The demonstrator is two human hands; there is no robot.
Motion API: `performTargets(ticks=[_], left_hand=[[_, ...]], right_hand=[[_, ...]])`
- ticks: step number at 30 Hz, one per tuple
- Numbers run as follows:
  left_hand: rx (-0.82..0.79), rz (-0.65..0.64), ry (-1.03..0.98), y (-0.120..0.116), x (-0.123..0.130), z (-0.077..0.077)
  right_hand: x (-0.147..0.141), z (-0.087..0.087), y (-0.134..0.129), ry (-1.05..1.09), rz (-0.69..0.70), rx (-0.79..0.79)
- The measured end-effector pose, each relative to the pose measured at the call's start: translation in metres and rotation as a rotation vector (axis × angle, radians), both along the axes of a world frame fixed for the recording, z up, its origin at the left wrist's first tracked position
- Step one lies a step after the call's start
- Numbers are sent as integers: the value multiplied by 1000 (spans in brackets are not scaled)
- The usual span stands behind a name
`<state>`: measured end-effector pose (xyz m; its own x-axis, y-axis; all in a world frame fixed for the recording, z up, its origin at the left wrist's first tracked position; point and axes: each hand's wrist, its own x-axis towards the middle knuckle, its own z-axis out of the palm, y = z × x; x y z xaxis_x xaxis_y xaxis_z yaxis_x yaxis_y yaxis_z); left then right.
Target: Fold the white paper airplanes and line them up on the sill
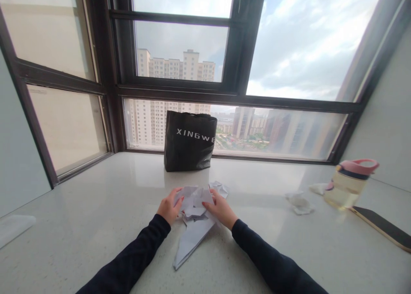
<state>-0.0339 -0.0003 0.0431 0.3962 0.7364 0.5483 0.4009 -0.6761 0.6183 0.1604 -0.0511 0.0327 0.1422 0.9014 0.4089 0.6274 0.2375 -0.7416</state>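
My left hand grips the left side of some crumpled white paper, thumb and fingers closed on its edge. On the right side of the same paper, my right hand holds on with its thumb in front. Beneath and nearer to me lies a folded white sheet with a pointed end. Another crumpled paper piece rests just behind my right hand. The fingertips behind the paper are partly hidden.
A black bag stands upright by the window. To the right are crumpled tissues, a bottle with a pink lid and a phone. A white object lies at the left edge of the white counter.
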Motion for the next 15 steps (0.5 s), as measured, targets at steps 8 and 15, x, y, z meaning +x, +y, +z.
performTargets(ticks=[8, 15], left_hand=[[-5, 157, -4, 19, -4, -10], [-63, 106, 342, 3, 6, -17]], right_hand=[[18, 11, 5, -319, -292, -30], [59, -4, 12, -392, -435, -138]])
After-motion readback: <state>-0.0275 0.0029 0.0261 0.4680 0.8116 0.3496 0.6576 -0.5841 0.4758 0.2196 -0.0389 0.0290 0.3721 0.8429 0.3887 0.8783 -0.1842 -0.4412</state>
